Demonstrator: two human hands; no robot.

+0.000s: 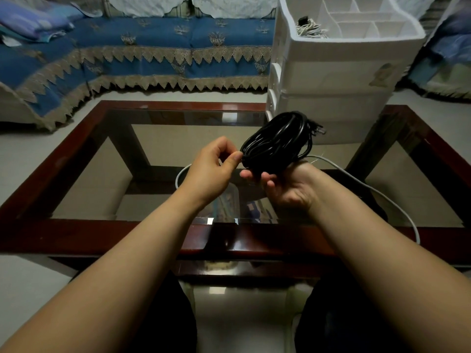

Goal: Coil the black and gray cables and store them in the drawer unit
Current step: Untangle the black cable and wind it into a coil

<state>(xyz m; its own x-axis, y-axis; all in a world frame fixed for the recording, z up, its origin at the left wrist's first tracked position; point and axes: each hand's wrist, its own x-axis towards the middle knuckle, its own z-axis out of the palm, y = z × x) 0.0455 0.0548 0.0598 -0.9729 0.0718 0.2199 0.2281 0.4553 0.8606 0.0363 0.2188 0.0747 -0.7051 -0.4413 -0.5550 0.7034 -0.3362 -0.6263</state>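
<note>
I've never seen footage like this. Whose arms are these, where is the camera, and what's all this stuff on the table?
There is no machine here: these are a person's own bare arms, filmed by one wide-angle camera worn on the head, looking forward and down. That is why the arms reach in from the bottom.

The right hand holds a coiled black cable from underneath. The left hand pinches the edge of that coil with thumb and fingers.

Below them is a glass-topped table with a dark red wooden frame. A gray cable lies loose across it, not yet coiled. At the table's far right stands a white drawer unit; its top tray has dividers, and one compartment already holds a pale bundled cord. A blue sofa is behind.
</note>
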